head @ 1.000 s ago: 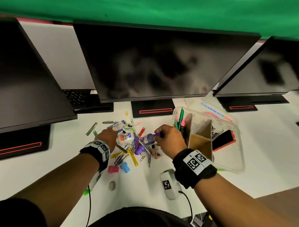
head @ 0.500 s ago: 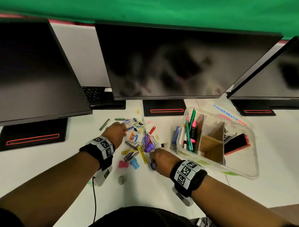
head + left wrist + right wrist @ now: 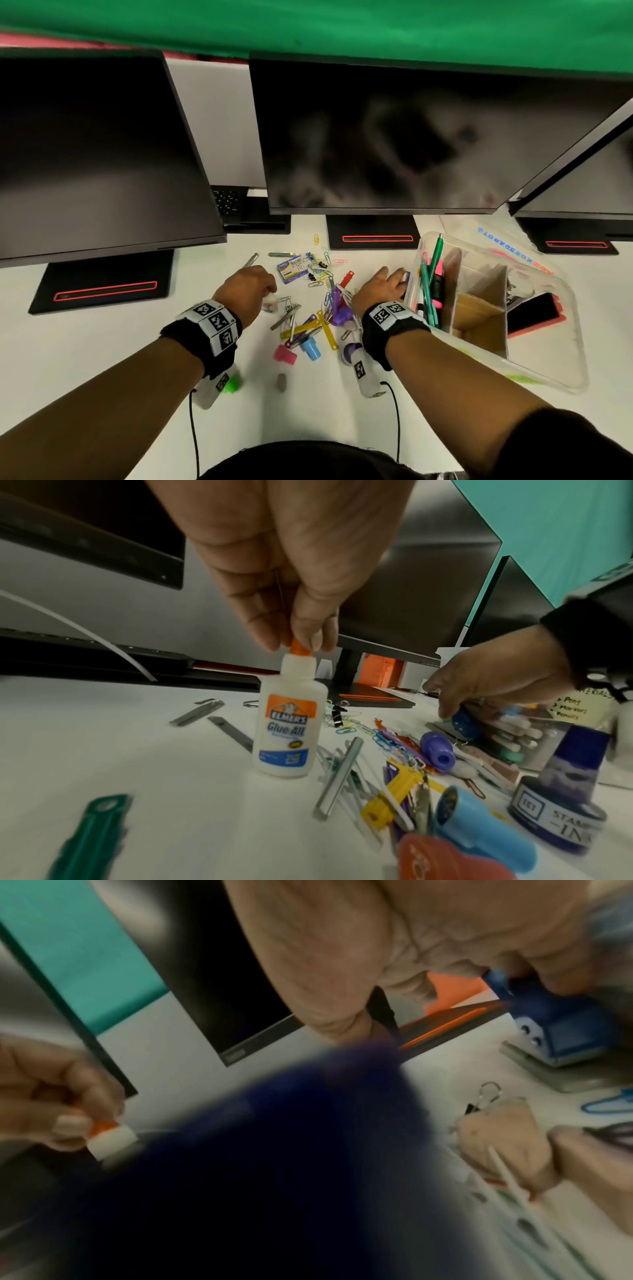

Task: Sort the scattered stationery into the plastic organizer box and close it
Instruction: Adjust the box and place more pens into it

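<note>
Plastic, metal and card on a matt white desk

The organizer box is clear glossy plastic with brown card dividers; beside it lie a smooth white plastic glue bottle and dull metal strips.
</note>
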Motion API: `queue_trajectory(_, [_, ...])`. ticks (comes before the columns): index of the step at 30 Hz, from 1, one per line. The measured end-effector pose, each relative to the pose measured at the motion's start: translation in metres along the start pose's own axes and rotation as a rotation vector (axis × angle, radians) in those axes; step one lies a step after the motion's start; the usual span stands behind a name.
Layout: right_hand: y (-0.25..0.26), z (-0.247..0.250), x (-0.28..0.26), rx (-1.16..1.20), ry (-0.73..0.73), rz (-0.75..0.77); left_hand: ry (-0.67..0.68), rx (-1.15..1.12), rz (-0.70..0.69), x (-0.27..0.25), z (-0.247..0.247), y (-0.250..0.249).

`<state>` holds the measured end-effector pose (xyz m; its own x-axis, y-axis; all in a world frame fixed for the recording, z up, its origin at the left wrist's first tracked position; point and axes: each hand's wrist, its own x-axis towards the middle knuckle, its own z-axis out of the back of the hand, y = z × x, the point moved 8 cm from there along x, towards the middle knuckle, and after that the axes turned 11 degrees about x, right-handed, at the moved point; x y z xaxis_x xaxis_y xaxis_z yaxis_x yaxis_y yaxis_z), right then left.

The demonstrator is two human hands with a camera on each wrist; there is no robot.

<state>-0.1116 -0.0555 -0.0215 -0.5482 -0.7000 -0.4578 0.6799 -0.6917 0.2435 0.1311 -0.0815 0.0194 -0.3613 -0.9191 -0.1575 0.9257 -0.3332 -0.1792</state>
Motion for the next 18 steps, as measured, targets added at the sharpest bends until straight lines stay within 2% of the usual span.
queue_trajectory(4, [0.005,0.003,0.008,-0.147,-0.016,-0.031,0.019,-0.003,0.012,-0.003,-0.001,0.007])
queue_trajectory(7, [0.005,0.004,0.014,-0.152,-0.01,-0.102,0.029,-0.003,0.007,-0.002,-0.002,0.008])
queue_trajectory(12, [0.012,0.012,0.013,-0.179,-0.062,-0.108,0.035,-0.017,0.029,-0.002,-0.003,0.011])
queue_trajectory(18, [0.026,0.026,0.016,-0.177,-0.007,-0.149,0.062,-0.005,0.041,-0.001,-0.004,0.01])
